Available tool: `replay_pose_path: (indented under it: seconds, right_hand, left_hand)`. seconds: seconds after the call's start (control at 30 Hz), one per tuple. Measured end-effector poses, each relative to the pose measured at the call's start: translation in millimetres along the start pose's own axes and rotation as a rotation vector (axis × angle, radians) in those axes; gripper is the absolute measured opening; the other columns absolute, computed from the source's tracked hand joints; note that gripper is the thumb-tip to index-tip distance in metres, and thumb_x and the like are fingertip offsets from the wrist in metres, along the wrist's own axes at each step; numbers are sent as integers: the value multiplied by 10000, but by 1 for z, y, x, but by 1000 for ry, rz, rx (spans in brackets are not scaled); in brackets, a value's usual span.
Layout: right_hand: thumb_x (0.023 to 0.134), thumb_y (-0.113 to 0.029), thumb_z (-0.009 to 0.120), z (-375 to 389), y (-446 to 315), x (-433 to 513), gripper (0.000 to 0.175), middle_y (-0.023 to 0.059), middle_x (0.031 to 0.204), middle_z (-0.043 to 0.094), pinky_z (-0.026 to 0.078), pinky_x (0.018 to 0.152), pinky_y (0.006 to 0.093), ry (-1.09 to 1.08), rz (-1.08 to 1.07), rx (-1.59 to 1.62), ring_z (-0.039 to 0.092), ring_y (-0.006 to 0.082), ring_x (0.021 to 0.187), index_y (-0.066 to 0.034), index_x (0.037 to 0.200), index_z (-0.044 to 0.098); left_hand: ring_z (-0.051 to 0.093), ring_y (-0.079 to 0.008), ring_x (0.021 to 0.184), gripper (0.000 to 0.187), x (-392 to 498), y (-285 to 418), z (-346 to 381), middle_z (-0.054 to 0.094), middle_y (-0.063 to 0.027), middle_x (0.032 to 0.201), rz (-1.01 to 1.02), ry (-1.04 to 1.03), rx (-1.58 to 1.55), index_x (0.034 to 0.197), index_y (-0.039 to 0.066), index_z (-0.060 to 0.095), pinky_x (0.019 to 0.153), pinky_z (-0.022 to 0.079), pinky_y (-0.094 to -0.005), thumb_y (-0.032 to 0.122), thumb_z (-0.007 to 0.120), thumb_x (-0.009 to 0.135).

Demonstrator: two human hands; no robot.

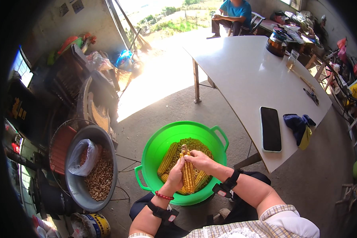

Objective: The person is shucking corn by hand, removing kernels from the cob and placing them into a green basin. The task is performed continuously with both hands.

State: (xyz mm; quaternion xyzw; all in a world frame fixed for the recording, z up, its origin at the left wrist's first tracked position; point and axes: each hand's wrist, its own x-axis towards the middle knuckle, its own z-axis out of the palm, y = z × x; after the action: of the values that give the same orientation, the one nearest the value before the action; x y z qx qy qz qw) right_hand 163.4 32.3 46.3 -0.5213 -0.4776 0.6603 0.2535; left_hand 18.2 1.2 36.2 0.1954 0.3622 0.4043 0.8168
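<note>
Over a green plastic basin with two handles, my left hand holds an ear of dried yellow corn. My right hand is at the ear's upper end, its fingers on the kernels. Near that tip some kernels are gone and the cob shows. More corn ears lie in the basin around the held one, on a layer of loose kernels. A red bead bracelet is on my left wrist, and each forearm wears a black strap with a small device.
At left, a grey tub holds brown bits and a clear plastic bag. A white table at right bears a phone, a dark blue cloth item and glass jars. A person sits beyond it.
</note>
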Motion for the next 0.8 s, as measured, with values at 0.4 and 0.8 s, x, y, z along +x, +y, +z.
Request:
replay_pose_path:
  seconds: [0.4, 0.8]
  right_hand:
    - [834, -289, 612, -11, -8, -6, 558, 258, 1020, 594, 496, 808, 361, 33, -194, -289, 612, 289, 955, 115, 1168, 421]
    - [871, -200, 585, -11, 7, 0, 625, 307, 949, 603, 508, 718, 407, 58, -233, -612, 633, 374, 847, 127, 1305, 275]
  left_hand:
    - [625, -208, 788, 381, -2, 1, 1, 596, -84, 943, -110, 30, 107, 1143, 51, 491, 668, 538, -359, 356, 313, 1000]
    - [608, -202, 748, 386, 2, -5, -7, 588, -90, 910, -168, 77, 234, 1140, 40, 487, 650, 533, -348, 362, 334, 992]
